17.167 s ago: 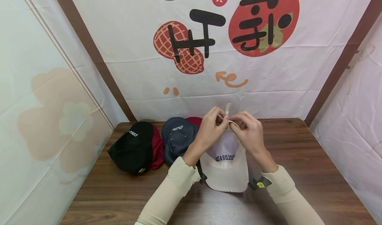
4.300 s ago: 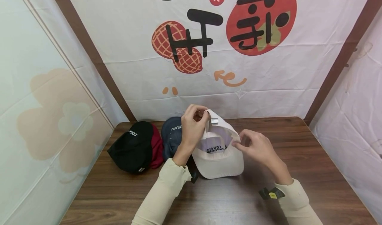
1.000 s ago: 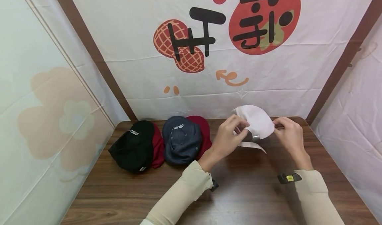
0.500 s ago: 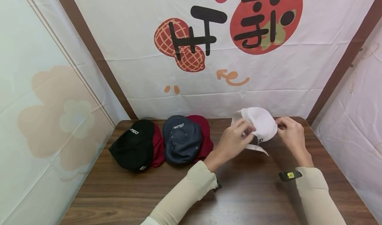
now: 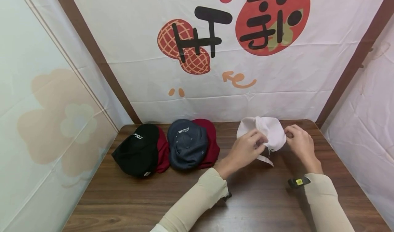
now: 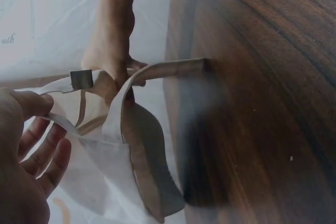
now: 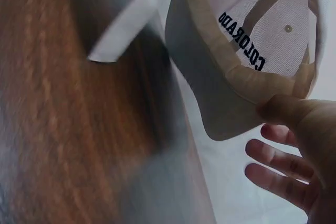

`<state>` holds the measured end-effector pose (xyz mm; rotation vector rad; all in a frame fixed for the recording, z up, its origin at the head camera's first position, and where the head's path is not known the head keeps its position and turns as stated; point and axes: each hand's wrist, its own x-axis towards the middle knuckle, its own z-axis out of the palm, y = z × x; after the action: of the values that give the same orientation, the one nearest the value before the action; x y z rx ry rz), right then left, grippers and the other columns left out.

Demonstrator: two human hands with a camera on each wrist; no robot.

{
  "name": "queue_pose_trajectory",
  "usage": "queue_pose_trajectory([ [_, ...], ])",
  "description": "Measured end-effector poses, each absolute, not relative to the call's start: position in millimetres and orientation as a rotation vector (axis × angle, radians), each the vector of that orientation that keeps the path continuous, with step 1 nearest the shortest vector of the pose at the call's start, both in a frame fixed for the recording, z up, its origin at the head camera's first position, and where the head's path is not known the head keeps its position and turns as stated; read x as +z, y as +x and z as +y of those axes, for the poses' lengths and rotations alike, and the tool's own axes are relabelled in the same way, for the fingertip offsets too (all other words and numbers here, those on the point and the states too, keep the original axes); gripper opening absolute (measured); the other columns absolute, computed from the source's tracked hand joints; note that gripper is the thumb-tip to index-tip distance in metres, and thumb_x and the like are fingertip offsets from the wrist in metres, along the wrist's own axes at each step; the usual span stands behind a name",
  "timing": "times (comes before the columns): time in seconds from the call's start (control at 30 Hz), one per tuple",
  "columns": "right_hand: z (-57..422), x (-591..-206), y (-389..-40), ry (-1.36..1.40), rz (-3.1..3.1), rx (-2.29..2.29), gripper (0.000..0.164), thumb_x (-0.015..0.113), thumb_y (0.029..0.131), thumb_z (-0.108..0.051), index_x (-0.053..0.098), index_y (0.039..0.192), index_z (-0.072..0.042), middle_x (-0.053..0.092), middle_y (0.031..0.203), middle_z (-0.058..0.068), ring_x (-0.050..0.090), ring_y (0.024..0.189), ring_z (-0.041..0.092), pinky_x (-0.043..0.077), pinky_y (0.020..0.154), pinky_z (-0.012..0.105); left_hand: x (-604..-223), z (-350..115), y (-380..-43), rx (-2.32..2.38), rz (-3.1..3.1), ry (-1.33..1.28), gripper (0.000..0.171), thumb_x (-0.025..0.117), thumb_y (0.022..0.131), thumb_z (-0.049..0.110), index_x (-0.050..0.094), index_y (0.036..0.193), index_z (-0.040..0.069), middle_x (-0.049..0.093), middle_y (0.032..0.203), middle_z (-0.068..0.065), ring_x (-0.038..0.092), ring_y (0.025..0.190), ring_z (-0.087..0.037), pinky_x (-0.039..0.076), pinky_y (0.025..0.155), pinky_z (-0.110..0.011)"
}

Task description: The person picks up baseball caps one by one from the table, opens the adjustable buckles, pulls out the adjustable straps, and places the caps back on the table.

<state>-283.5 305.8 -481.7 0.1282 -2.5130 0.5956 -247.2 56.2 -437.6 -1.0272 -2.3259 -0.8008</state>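
A white baseball cap (image 5: 275, 132) is held at the right back of the table, its crown toward me. My left hand (image 5: 246, 149) pinches the cap's edge between thumb and fingers. At the opposite side, my right hand (image 5: 301, 146) pinches the rim; in the right wrist view its thumb (image 7: 283, 109) lies on the inner band, beside the brim (image 7: 199, 77). Mirrored COLORADO lettering (image 7: 242, 41) shows inside the crown. A loose strap end (image 5: 265, 160) hangs below the cap, and a metal buckle (image 6: 81, 80) sits on the cap's back edge.
Left of the white cap, a navy cap (image 5: 188, 146) overlaps a dark red one (image 5: 211, 143). Farther left, a black cap (image 5: 136, 153) lies against another red piece (image 5: 162, 153). The wooden table (image 5: 252, 204) ends at a printed cloth wall (image 5: 147, 78).
The white cap has moved from the middle to the right and turned from brim toward me to crown toward me. Its strap now hangs loose. Lately both hands have lowered it slightly.
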Motion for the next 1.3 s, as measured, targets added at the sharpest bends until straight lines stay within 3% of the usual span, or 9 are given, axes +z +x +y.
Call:
queue_pose_trajectory([
  [0.13,310,-485,-282,0.084,-2.579,0.535,0.009,0.069,0.083,-0.013,0.072,0.090,-0.017,0.069,0.086,0.004,0.061,0.065,0.029,0.040,0.049,0.045,-444,59,-247,-0.789,-2.372,-1.009,0.014,0.071,0.086,0.016,0.067,0.097,0.023,0.060,0.095,0.014,0.060,0.086,0.002,0.040,0.074,-0.004],
  [0.27,313,-489,-279,0.064,-2.648,0.531,0.009,0.068,0.086,-0.018,0.072,0.094,-0.018,0.073,0.089,0.008,0.066,0.072,0.037,0.042,0.052,0.052,-451,61,-247,-0.799,-2.442,-0.991,0.014,0.072,0.086,0.018,0.067,0.097,0.025,0.060,0.095,0.015,0.058,0.086,0.003,0.039,0.074,-0.004],
  [0.5,319,-498,-279,0.029,-2.805,0.587,0.017,0.063,0.092,-0.026,0.071,0.106,-0.020,0.072,0.105,0.016,0.066,0.085,0.044,0.043,0.056,0.053,-462,67,-247,-0.822,-2.525,-1.022,0.013,0.071,0.087,0.020,0.067,0.098,0.025,0.060,0.096,0.015,0.056,0.087,0.004,0.038,0.076,-0.003],
  [0.73,323,-501,-280,0.057,-2.948,0.743,0.029,0.057,0.098,-0.035,0.068,0.120,-0.019,0.069,0.064,-0.004,0.064,0.068,0.017,0.040,0.058,0.035,-469,71,-249,-0.781,-2.646,-1.152,0.019,0.068,0.091,0.020,0.068,0.109,0.025,0.063,0.108,0.013,0.058,0.098,0.003,0.041,0.085,-0.005],
  [1.03,319,-503,-279,0.010,-2.982,0.866,0.040,0.053,0.100,-0.038,0.065,0.124,-0.009,0.073,0.077,0.004,0.063,0.065,0.012,0.038,0.057,0.029,-476,72,-247,-0.728,-2.706,-1.262,0.030,0.064,0.092,0.020,0.065,0.122,0.024,0.062,0.115,0.012,0.061,0.102,0.002,0.040,0.088,-0.004],
  [1.3,317,-503,-277,-0.017,-2.953,0.846,0.040,0.052,0.099,-0.041,0.066,0.121,-0.011,0.074,0.087,0.010,0.066,0.073,0.019,0.040,0.059,0.032,-474,70,-247,-0.720,-2.727,-1.269,0.030,0.063,0.093,0.021,0.065,0.123,0.024,0.063,0.118,0.011,0.060,0.104,0.003,0.042,0.090,-0.006],
])
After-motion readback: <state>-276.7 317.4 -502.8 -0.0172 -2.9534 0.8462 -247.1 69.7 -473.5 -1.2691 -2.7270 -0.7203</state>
